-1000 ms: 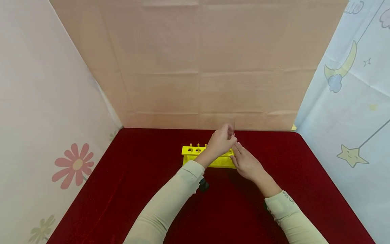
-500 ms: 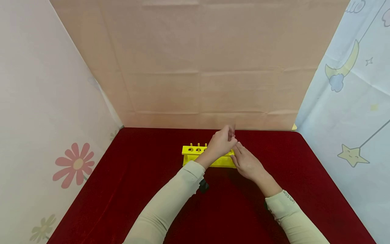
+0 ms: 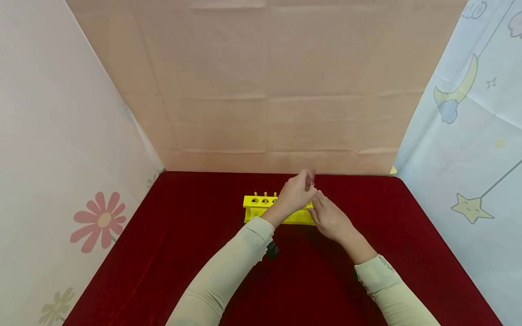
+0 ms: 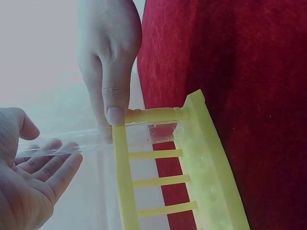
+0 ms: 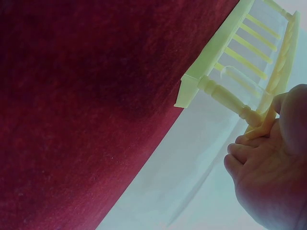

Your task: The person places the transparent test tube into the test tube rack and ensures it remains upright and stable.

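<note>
A yellow test tube rack (image 3: pixel 299 217) stands on the red cloth, with holes in its top board and a row of pegs. A clear glass test tube (image 4: pixel 91 140) passes through the end of the rack; its rounded bottom is close to the base in the left wrist view. My left hand (image 3: pixel 297 192) holds the tube's upper part, thumb on one side and fingers curled on the other (image 4: pixel 29 182). My right hand (image 3: pixel 332 218) grips the rack's right end, thumb on one face of the top board (image 5: pixel 273 167). In the head view my left hand hides part of the rack.
Dark red cloth (image 3: pixel 195 253) covers the table around the rack. A beige sheet (image 3: pixel 261 90) hangs behind, with patterned sheets at the left (image 3: pixel 49 158) and right (image 3: pixel 461 149). A small dark object (image 3: pixel 272 250) shows at my left wrist.
My left hand has come down slightly, and the test tube's top is lower than before. The right hand and the rack have stayed in place.
</note>
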Demonstrator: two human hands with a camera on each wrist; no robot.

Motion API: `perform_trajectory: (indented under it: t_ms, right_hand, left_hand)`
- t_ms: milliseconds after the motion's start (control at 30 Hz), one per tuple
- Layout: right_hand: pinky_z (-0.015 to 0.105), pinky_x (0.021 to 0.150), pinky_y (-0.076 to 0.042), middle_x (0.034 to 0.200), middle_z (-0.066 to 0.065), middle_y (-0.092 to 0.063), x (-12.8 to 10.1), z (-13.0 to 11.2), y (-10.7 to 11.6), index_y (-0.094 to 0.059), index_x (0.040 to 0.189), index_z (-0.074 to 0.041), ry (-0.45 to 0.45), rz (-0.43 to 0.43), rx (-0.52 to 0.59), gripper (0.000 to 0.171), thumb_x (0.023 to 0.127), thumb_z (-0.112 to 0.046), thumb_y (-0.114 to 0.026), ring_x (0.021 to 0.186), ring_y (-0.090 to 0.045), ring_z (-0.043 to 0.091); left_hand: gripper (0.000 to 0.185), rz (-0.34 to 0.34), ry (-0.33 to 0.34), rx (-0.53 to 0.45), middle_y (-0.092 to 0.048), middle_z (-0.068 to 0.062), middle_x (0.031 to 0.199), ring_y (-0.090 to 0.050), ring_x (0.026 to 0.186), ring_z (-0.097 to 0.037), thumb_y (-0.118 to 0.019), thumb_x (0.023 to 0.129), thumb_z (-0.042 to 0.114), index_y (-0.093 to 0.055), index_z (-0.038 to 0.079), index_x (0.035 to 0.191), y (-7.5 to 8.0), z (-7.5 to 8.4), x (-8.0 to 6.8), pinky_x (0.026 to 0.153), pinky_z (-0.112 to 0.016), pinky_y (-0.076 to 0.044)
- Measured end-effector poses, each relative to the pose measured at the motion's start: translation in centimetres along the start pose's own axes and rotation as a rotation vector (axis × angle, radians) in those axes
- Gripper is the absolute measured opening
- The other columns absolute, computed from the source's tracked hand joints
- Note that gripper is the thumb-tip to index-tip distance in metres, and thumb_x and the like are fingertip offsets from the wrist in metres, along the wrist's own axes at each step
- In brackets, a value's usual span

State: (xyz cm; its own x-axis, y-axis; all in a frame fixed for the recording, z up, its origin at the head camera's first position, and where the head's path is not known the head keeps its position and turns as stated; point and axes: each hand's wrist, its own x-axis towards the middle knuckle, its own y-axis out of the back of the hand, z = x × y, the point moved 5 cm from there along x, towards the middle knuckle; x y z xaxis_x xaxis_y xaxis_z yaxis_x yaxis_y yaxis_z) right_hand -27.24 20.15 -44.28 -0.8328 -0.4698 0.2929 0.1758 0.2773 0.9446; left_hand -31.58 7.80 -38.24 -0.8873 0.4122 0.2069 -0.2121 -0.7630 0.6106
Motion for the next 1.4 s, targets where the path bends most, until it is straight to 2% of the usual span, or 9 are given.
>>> perform_trajectory:
  t_ms: [100,433,667,1133,1400]
  right_hand:
    - [0.056,0.113,-0.037,0.147,0.035,-0.043,0.0,-0.1,0.1,-0.042,0.141,0.016,0.005,0.010,0.001,0.049,0.103,-0.012,-0.053,0.138,-0.042,0.048]
    - [0.056,0.115,-0.032,0.153,0.034,-0.037,0.0,0.2,0.0,-0.036,0.147,0.014,-0.046,-0.054,0.024,0.053,0.106,-0.017,-0.048,0.142,-0.037,0.048]
    - [0.056,0.116,-0.032,0.153,0.034,-0.037,-0.1,0.3,-0.1,-0.037,0.146,0.014,-0.030,-0.043,0.028,0.051,0.105,-0.015,-0.048,0.143,-0.036,0.047]
    - [0.056,0.116,-0.031,0.154,0.034,-0.035,0.0,0.2,-0.1,-0.034,0.148,0.013,-0.006,-0.032,0.043,0.051,0.106,-0.014,-0.047,0.144,-0.035,0.046]
    - [0.056,0.115,-0.032,0.154,0.033,-0.035,0.0,0.1,0.0,-0.035,0.148,0.012,-0.009,-0.035,0.041,0.051,0.106,-0.015,-0.047,0.144,-0.035,0.046]
  left_hand:
    - [0.024,-0.005,-0.005,-0.008,-0.058,0.001,0.086,-0.052,0.062,-0.011,-0.065,0.097,0.020,-0.049,0.016,0.114,-0.1,-0.1,0.0,0.052,-0.019,-0.043]
    - [0.022,-0.001,-0.022,0.007,-0.059,0.002,0.087,-0.052,0.063,-0.010,-0.065,0.097,0.020,-0.049,0.015,0.112,-0.4,-0.3,0.0,0.052,-0.019,-0.044]
    - [0.024,-0.002,-0.028,0.022,-0.059,0.003,0.089,-0.052,0.063,-0.011,-0.064,0.097,0.021,-0.050,0.014,0.115,-0.7,-0.4,0.0,0.052,-0.020,-0.044]
    - [0.025,-0.008,-0.033,0.062,-0.061,0.003,0.095,-0.056,0.073,-0.012,-0.064,0.097,0.023,-0.052,0.013,0.117,-0.8,-0.5,0.0,0.059,-0.019,-0.049]
    - [0.026,-0.020,-0.029,0.044,-0.064,0.001,0.100,-0.059,0.077,-0.012,-0.065,0.097,0.022,-0.052,0.014,0.118,-1.1,-0.7,0.1,0.060,-0.020,-0.050]
